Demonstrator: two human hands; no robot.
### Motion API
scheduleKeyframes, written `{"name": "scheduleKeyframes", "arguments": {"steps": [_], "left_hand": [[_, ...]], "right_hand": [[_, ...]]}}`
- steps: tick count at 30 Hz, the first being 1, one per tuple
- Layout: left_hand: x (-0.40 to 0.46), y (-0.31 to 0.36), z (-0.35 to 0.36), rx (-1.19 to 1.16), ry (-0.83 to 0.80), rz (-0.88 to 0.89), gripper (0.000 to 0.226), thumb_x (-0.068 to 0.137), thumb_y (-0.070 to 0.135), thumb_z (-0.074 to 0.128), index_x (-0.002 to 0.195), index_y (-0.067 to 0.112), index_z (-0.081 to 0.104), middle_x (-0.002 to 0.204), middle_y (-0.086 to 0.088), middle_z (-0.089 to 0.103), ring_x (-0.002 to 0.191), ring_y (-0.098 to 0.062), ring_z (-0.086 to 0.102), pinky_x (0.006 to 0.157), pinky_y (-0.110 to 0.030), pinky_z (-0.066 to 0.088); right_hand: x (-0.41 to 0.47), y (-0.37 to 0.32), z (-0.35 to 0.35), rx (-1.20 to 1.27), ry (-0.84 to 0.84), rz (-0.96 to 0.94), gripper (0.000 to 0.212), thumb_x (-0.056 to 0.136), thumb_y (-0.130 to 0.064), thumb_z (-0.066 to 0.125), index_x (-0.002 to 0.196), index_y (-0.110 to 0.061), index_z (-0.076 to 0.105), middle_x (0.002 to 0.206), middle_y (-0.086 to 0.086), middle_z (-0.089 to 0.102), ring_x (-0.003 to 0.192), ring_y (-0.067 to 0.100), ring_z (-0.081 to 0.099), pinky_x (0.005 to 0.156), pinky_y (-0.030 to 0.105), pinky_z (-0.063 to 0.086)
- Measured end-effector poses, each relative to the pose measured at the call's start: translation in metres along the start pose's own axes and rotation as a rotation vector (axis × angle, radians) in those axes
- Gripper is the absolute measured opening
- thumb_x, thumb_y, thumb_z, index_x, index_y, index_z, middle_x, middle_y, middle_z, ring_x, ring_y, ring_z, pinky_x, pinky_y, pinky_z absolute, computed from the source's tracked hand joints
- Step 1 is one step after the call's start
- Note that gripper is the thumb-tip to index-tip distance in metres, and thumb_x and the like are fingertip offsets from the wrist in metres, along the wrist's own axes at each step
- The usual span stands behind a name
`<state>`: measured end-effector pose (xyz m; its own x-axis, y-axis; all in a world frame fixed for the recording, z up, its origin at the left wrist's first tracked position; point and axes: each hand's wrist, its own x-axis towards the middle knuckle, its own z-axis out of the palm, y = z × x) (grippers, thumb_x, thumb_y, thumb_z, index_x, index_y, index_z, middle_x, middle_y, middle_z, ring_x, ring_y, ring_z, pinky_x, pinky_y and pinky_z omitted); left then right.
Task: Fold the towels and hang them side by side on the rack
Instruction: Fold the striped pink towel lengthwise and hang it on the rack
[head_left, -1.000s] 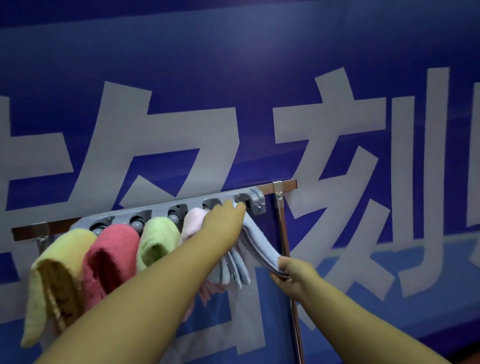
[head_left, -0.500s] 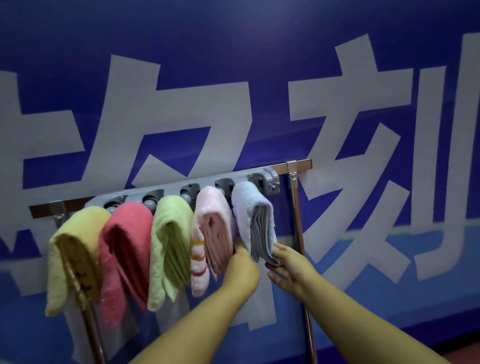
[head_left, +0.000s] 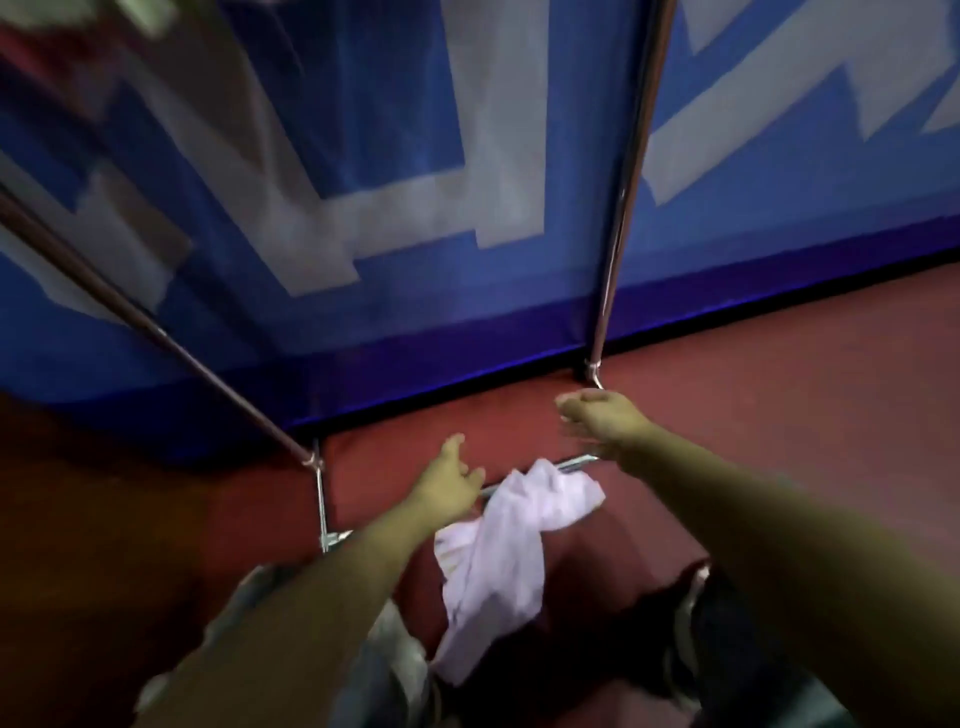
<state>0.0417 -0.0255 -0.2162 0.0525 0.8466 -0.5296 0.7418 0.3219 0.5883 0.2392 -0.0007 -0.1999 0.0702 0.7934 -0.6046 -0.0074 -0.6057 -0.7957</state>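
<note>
— What are the hands doing down by the rack's lower crossbar (head_left: 574, 464)?

— Both reach toward it, empty. The left hand (head_left: 451, 480) hangs just above the bar with fingers loosely spread, gripping nothing; its fingertips are close to the upper edge of a pale lilac towel (head_left: 506, 540), though the blur hides whether they touch. The right hand (head_left: 597, 418) is beyond the bar's far end, fingers half curled and apart, also holding nothing.

— And the towel?

— Crumpled, unfolded, draped over the crossbar and trailing down toward the camera onto the dark red floor (head_left: 779, 405), between the two forearms.

— What else stands around that bar?

— The rack's right upright (head_left: 626, 192) rises from the floor just behind the right hand. The left upright (head_left: 130, 306) slants up and away to the left of the bar, meeting a short metal foot (head_left: 321, 499) beside the left wrist. Behind both stands a blue banner (head_left: 374, 93) with large pale lettering, its lower edge meeting the floor. At the top left corner, smears of colour could be hanging towels; too blurred to tell.

— Anything between the hands and the towel?

— No; the person's dark trousers (head_left: 737, 639) lie nearer the camera than the bar.
</note>
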Motion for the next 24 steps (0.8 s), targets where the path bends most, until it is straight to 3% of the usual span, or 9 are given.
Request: {"name": "scheduleKeyframes", "arguments": {"steps": [4, 8, 12, 14, 16, 18, 20, 22, 24], "left_hand": [[0.029, -0.055, 0.037, -0.017, -0.123, -0.12, 0.055, 0.093, 0.015, 0.051, 0.142, 0.008, 0.027, 0.097, -0.012, 0.061, 0.075, -0.019, 0.055, 0.061, -0.021, 0.043], [0.061, -0.087, 0.066, -0.046, -0.189, -0.2, 0.051, 0.091, 0.015, 0.052, 0.138, 0.011, 0.033, 0.106, -0.02, 0.064, 0.092, -0.032, 0.062, 0.078, -0.035, 0.048], [0.096, -0.121, 0.095, -0.003, -0.245, -0.208, 0.041, 0.081, 0.029, 0.055, 0.117, 0.01, 0.054, 0.1, -0.013, 0.068, 0.083, -0.024, 0.062, 0.064, -0.026, 0.046], [0.104, -0.133, 0.106, -0.018, -0.283, -0.252, 0.039, 0.072, 0.033, 0.05, 0.105, 0.013, 0.056, 0.09, -0.01, 0.066, 0.077, -0.024, 0.058, 0.066, -0.032, 0.046], [0.114, -0.142, 0.12, -0.045, -0.334, -0.301, 0.008, 0.081, 0.022, 0.05, 0.088, 0.02, 0.051, 0.081, -0.007, 0.057, 0.074, -0.022, 0.051, 0.064, -0.033, 0.04], [0.115, -0.143, 0.122, -0.08, -0.339, -0.318, 0.004, 0.08, 0.017, 0.051, 0.078, 0.02, 0.048, 0.078, -0.01, 0.052, 0.073, -0.02, 0.048, 0.062, -0.033, 0.035], [0.124, -0.152, 0.127, -0.103, -0.352, -0.299, 0.024, 0.069, 0.021, 0.047, 0.086, 0.007, 0.056, 0.074, -0.009, 0.054, 0.069, -0.021, 0.052, 0.059, -0.033, 0.038], [0.132, -0.16, 0.132, -0.103, -0.369, -0.276, 0.033, 0.069, 0.019, 0.047, 0.095, 0.005, 0.06, 0.07, -0.006, 0.058, 0.064, -0.02, 0.054, 0.057, -0.032, 0.041], [0.138, -0.168, 0.134, -0.122, -0.356, -0.298, 0.023, 0.077, 0.014, 0.05, 0.097, 0.008, 0.06, 0.068, -0.001, 0.059, 0.061, -0.017, 0.056, 0.055, -0.028, 0.042]], "right_hand": [[0.041, 0.078, 0.003, -0.154, 0.019, 0.243, 0.005, 0.089, -0.011, 0.056, 0.091, -0.015, 0.059, 0.075, 0.001, 0.057, 0.062, 0.008, 0.055, 0.054, 0.02, 0.04], [0.082, 0.146, 0.005, -0.28, -0.002, 0.366, 0.021, 0.088, -0.006, 0.058, 0.071, -0.018, 0.053, 0.071, 0.003, 0.053, 0.061, 0.014, 0.05, 0.059, 0.024, 0.042], [0.116, 0.202, 0.021, -0.424, -0.017, 0.397, 0.022, 0.085, -0.019, 0.064, 0.065, -0.018, 0.055, 0.06, -0.002, 0.05, 0.05, 0.01, 0.046, 0.043, 0.014, 0.038], [0.13, 0.224, 0.033, -0.449, -0.013, 0.355, 0.006, 0.084, -0.021, 0.066, 0.083, -0.015, 0.067, 0.066, -0.004, 0.054, 0.042, 0.0, 0.046, 0.037, 0.007, 0.032], [0.15, 0.248, 0.044, -0.399, -0.034, 0.319, 0.02, 0.084, -0.016, 0.066, 0.104, -0.01, 0.069, 0.083, 0.002, 0.059, 0.042, -0.009, 0.05, 0.04, 0.003, 0.034], [0.163, 0.253, 0.057, -0.37, -0.061, 0.267, 0.023, 0.085, -0.012, 0.065, 0.107, -0.007, 0.069, 0.097, 0.004, 0.06, 0.067, -0.006, 0.055, 0.046, 0.0, 0.037], [0.181, 0.255, 0.067, -0.335, -0.063, 0.239, 0.019, 0.084, -0.016, 0.066, 0.103, -0.013, 0.07, 0.11, 0.001, 0.055, 0.087, 0.006, 0.054, 0.054, 0.001, 0.041], [0.201, 0.26, 0.073, -0.377, -0.074, 0.243, 0.028, 0.084, -0.023, 0.066, 0.112, -0.021, 0.064, 0.131, 0.002, 0.051, 0.102, 0.01, 0.054, 0.075, 0.014, 0.048], [0.214, 0.264, 0.077, -0.522, -0.117, 0.262, 0.04, 0.088, -0.027, 0.058, 0.125, -0.013, 0.055, 0.142, 0.004, 0.044, 0.122, 0.019, 0.051, 0.095, 0.029, 0.046]]}}
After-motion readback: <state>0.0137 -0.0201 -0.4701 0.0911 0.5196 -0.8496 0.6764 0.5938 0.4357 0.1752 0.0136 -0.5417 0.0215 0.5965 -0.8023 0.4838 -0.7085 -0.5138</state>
